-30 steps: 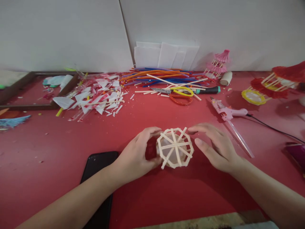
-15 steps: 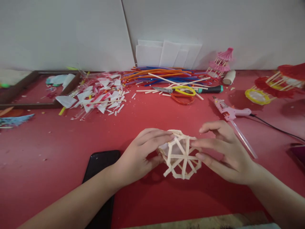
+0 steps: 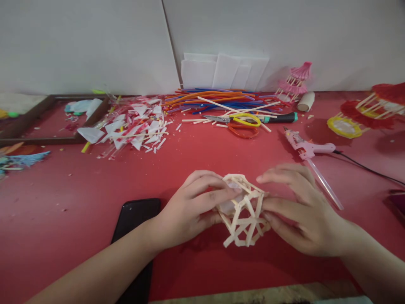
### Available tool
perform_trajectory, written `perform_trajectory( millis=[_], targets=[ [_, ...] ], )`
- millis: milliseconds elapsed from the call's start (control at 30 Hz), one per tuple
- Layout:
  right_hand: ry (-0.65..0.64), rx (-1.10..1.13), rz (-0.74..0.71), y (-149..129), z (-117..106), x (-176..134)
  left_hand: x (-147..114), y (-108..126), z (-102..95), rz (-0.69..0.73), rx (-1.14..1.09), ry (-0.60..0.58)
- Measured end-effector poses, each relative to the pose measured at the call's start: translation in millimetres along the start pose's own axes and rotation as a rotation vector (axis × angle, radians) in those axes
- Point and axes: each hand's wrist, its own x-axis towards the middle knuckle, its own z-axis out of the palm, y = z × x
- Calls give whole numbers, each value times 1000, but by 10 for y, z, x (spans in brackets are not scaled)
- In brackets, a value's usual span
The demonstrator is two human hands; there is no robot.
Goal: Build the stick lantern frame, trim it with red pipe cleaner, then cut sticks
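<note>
A small frame of pale wooden sticks (image 3: 249,220) is held tilted just above the red table (image 3: 190,270). Its near face has spokes meeting at the centre inside a many-sided rim, and a whitish panel shows at its far end. My left hand (image 3: 199,200) grips the frame from the left, fingers over the top and thumb below. On the other side, the middle fingers and thumb of my right hand (image 3: 300,209) close on the frame's right edge, while its index finger is lifted off. Under my left forearm lies a black phone (image 3: 136,217).
Behind the hands lie scissors (image 3: 243,120), loose sticks, coloured pipe cleaners (image 3: 209,97) and scraps (image 3: 133,126). A pink glue gun (image 3: 308,147) with a cord sits at right, near red-and-yellow stick models (image 3: 363,116). A brown picture frame (image 3: 53,139) is at far left.
The stick frame has tipped so its spoked face points lower and more of its side shows. Both hands have shifted slightly, and my right fingers have come closer around its edge.
</note>
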Motion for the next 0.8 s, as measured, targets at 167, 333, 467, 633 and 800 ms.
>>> perform_trajectory(
  millis=[167,333,467,633,800],
  targets=[
    [68,52,5,23,10,12,-6,-3,7,2,5,8],
    [88,121,51,40,8,12,-10,-7,8,-17,-18,-14],
    [118,254,97,60,10,13,-27,-22,13,-23,-37,2],
    [198,465,106,82,8,17,-39,-34,0,-67,-34,26],
    [451,673,233,118,66,-34,-31,-51,-8,-133,18,108]
  ],
)
